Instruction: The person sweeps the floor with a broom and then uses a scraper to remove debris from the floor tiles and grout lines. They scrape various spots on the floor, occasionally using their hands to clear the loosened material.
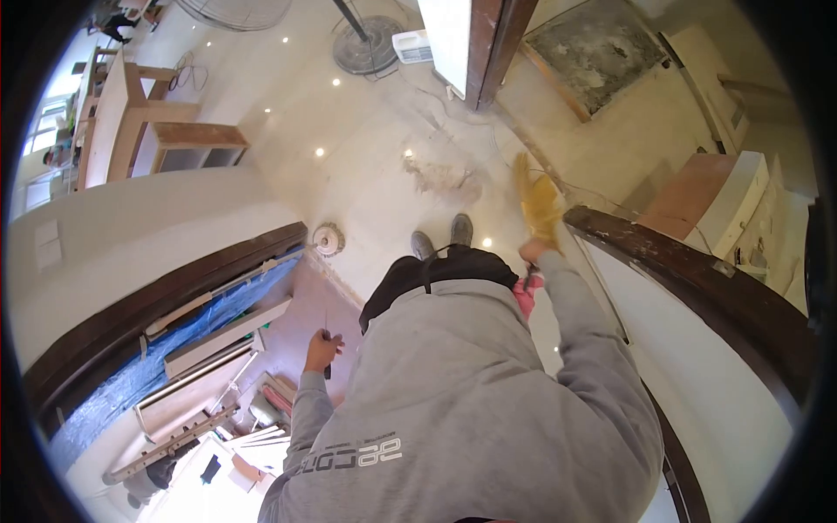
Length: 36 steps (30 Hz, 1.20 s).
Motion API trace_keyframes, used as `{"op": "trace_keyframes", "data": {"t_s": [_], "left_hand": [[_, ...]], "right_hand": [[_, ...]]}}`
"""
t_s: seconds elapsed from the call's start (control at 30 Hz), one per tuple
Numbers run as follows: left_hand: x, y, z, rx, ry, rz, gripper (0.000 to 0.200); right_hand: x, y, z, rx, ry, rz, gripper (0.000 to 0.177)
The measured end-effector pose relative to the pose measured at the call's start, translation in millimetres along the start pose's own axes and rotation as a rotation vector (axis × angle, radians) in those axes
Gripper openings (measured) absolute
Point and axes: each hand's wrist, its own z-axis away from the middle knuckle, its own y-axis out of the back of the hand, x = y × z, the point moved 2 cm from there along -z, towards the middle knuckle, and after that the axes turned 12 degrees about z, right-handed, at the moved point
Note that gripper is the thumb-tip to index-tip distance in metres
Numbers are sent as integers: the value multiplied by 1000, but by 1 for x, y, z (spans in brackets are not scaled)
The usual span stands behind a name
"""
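My right hand (534, 252) is closed around the short end of a brush with long yellow bristles (540, 205), which is held out over the floor near the dark door frame. Just below that hand, a pink cloth (527, 296) shows beside my hip. On the other side, my left hand (323, 351) is closed on a slim dark-handled tool (328, 370); its exact kind I cannot tell. A patch of brownish dust (449, 179) lies on the pale floor ahead of my shoes (460, 230).
Dark wooden frames (689, 261) run along both sides. Left, wood pieces and blue plastic sheeting (174, 357) lean inside an opening. Ahead stand a fan base (366, 45) and a low wooden cabinet (196, 144). A round ornament (329, 239) lies near the left wall end.
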Motion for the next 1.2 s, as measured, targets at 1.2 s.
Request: {"op": "trace_keyframes", "data": {"t_s": [1.2], "left_hand": [[-58,296,-164,18,-1,167,25]], "right_hand": [[-157,115,99,53,-461,-1387,8]]}}
